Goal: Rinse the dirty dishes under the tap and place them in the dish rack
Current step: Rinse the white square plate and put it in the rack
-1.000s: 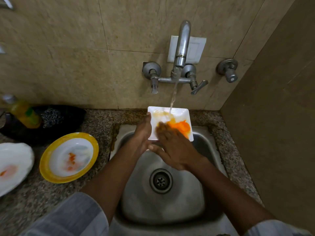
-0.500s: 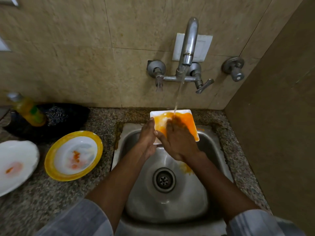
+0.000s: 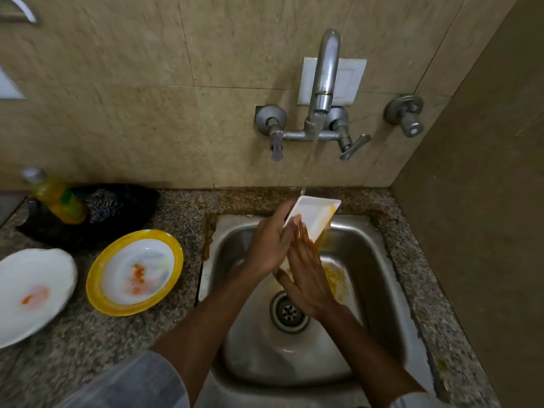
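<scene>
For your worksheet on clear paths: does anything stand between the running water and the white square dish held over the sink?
Nothing visible does. The stream from the tap falls unobstructed onto the upper edge of the white square dish, tilted over the sink. The left hand grips its left edge; the right hand rubs lower down, below the stream.

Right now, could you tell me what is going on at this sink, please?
A person is rinsing a white rectangular dish under the running tap, over the steel sink. The left hand grips the dish by its edge, tilted, while the right hand lies flat against it. Orange residue has run into the sink. A yellow-rimmed plate and a white plate, both stained, wait on the counter.
</scene>
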